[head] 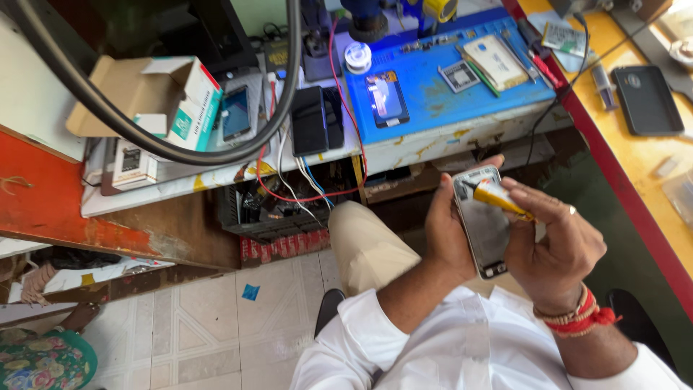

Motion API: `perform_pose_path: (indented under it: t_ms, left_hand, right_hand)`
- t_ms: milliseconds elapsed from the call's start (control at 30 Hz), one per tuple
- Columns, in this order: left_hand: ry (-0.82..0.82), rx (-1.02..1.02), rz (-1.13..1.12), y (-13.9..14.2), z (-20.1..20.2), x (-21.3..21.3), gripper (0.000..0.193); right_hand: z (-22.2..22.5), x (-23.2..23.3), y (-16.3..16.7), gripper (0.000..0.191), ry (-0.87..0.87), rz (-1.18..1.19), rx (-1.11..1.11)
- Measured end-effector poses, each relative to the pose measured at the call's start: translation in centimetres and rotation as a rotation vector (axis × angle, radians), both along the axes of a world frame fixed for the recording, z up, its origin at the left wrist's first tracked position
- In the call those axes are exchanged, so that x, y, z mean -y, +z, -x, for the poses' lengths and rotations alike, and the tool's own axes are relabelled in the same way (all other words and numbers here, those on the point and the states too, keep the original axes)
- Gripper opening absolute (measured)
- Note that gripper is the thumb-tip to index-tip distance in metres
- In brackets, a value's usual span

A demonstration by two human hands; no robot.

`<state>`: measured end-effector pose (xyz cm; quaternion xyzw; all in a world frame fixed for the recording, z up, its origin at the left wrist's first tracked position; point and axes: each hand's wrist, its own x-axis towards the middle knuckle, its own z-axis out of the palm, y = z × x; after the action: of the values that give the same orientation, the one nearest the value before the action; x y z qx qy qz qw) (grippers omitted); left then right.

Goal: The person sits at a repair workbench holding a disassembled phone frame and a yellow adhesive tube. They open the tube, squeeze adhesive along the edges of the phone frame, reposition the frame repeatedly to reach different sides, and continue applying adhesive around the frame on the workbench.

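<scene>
I see my left hand [446,235] wrapped around a phone [482,220], its grip clamped on the long edges, holding it up in front of my lap, below the edge of the desk [404,148]. The phone is slim and pale-framed, its glass face grey and dull with light glare, tilted so the top end points toward the desk. My right hand [556,242] has its grip closed on a small yellow tube [498,197], fingers pinched along the body, with the dark nozzle resting at the phone's upper edge. On that wrist sits a red thread band [577,314]. Up on the desk lies a blue mat [440,87] carrying another phone [386,99] with a lit screen, a flat white pack [494,61] and a small square chip [458,76]. Left of the mat lie two dark handsets [316,119] and an open cardboard box [170,94], with red and white wires [310,193] hanging off the edge.
</scene>
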<state>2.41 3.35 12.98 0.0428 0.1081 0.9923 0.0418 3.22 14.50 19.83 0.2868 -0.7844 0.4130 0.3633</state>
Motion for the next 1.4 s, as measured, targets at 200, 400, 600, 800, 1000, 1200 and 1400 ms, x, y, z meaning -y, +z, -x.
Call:
perform_pose_path:
  t_ms: [200, 400, 600, 800, 1000, 1200, 1400]
  left_hand:
    - [0.006, -0.195, -0.183, -1.5, 1.3, 1.9, 0.073]
    - [0.200, -0.206, -0.073, -0.8, 2.1, 5.0, 0.072]
    - [0.341, -0.191, 0.027, 0.0, 2.1, 6.1, 0.077]
    - [0.364, -0.158, 0.033, 0.1, 1.9, 5.8, 0.077]
    - [0.344, -0.158, 0.014, 0.1, 1.9, 5.5, 0.076]
    - [0.315, -0.155, -0.018, -0.4, 2.0, 5.0, 0.076]
    - [0.283, -0.109, -0.043, -0.9, 2.2, 5.2, 0.073]
  right_hand:
    - [0.6, -2.5, -1.5, 0.009, 0.153, 0.526, 0.371]
    - [1.8, -4.4, -4.1, 0.006, 0.534, 1.041, 0.686]
    - [1.1, -3.4, -6.2, 0.010, 0.558, 1.079, 0.813]
    - [-0.3, -1.5, -6.4, 0.012, 0.606, 0.941, 0.702]
    - [-1.7, -0.3, -5.7, 0.018, 0.518, 0.590, 0.491]
    - [-1.4, 0.2, -6.7, 0.022, 0.355, 0.337, 0.311]
    - [-1.5, 0.2, -6.9, 0.019, 0.417, 0.444, 0.443]
